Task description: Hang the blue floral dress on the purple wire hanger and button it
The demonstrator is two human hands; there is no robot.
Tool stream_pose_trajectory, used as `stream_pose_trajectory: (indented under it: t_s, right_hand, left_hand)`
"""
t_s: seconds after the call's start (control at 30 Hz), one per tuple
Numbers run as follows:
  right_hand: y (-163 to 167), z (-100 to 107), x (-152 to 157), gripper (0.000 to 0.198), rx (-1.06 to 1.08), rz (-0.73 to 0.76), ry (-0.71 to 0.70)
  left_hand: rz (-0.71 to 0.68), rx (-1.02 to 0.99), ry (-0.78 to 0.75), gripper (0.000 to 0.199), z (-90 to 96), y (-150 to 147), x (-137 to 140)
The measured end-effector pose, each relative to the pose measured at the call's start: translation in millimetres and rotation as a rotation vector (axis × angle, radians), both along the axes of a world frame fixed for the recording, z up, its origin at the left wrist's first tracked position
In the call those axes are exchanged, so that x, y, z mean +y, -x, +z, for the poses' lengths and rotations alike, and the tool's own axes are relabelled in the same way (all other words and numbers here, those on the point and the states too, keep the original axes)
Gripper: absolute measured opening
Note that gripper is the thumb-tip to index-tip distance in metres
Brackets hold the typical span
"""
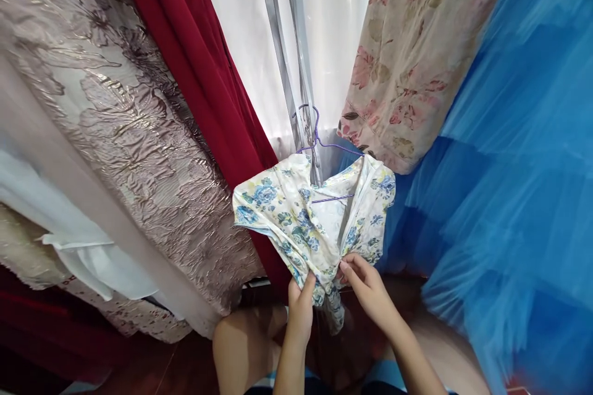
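Nearest to me on the feed: the wearer's bare legs [248, 345], one either side, dark floor [345, 355] between. The two hands come up from below, a little apart from each other, both on the same cloth. Left hand [301, 302] pinches the lower side edge of the floral garment [301, 222], thumb on the near face. Right hand [364, 281] has fingertips closed on the front edge, at the base of the open neckline.

Garment hangs between the knees and the curtain, its shoulders seated on the purple hanger [317, 129], so I count the hanging as done. Neckline gapes; the hanger's lower bar shows through it. Below the hands the cloth bunches into a narrow tail. I judge the lower front unfinished, being handled at its edges; whether anything there is fastened, I cannot tell.

Behind: the hanger's hook stands by grey metal poles [279, 43], but what bears it is unclear to me. Red cloth [199, 74] and brocade [134, 111] to the left; pink-flowered fabric [403, 68] and blue tulle [514, 166] to the right. Farthest, a white curtain [340, 24].
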State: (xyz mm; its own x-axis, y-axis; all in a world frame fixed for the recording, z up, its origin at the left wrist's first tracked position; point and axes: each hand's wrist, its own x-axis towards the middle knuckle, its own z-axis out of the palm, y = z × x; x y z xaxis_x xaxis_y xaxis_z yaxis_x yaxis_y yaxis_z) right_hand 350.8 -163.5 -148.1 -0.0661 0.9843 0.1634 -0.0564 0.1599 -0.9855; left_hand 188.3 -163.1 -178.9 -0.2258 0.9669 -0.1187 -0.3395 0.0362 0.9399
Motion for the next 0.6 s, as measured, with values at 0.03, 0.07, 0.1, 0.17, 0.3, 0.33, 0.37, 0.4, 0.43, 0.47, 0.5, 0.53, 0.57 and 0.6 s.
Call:
stream_pose_trajectory:
  t_s: [0.03, 0.07, 0.1, 0.17, 0.3, 0.33, 0.37, 0.4, 0.43, 0.47, 0.5, 0.53, 0.57, 0.6]
  right_hand:
    - [1, 0, 1, 0.027, 0.008, -0.013, -0.005]
    - [3, -1, 2, 0.028, 0.024, -0.026, -0.004]
    - [5, -2, 3, 0.029, 0.047, -0.035, 0.008]
    - [8, -5, 4, 0.030, 0.098, -0.040, 0.058]
    - [10, -9, 0, 0.029, 0.121, 0.008, 0.135]
    - [10, -9, -2, 0.029, 0.117, 0.024, 0.142]
    - [10, -8, -4, 0.029, 0.115, 0.036, 0.147]
    - [10, -7, -5, 0.029, 0.112, 0.044, 0.151]
    - [9, -6, -6, 0.028, 0.107, 0.047, 0.154]
    - [8, -5, -6, 0.028, 0.098, 0.049, 0.155]
    - [7, -4, -6, 0.028, 0.086, 0.050, 0.155]
    - [6, -4, -5, 0.027, 0.070, 0.052, 0.155]
    - [5, -4, -5, 0.027, 0.052, 0.052, 0.155]
    - [5, -5, -5, 0.028, 0.035, 0.053, 0.154]
  left_hand:
    - [-0.009, 0.007, -0.002, 0.056, 0.5, 0, 0]
    - [-0.017, 0.019, -0.012, 0.056, 0.8, 0, -1]
    - [-0.019, 0.037, -0.036, 0.056, 0.9, 0, -1]
    - [0.055, 0.096, -0.131, 0.055, 1.0, 0, -3]
    - [0.450, 0.424, -0.403, 0.053, 3.0, -1, -9]
    - [0.455, 0.531, -0.448, 0.050, 4.1, -2, -11]
    - [0.384, 0.623, -0.477, 0.045, 5.4, -4, -12]
    - [0.266, 0.688, -0.491, 0.039, 6.6, -7, -14]
    - [0.142, 0.723, -0.490, 0.032, 7.6, -12, -15]
    - [0.045, 0.734, -0.479, 0.027, 8.2, -16, -15]
    - [-0.009, 0.730, -0.460, 0.024, 8.5, -21, -15]
    - [-0.026, 0.720, -0.436, 0.022, 8.4, -25, -14]
    - [-0.022, 0.710, -0.417, 0.020, 8.0, -28, -13]
    - [-0.019, 0.707, -0.405, 0.018, 7.7, -30, -12]
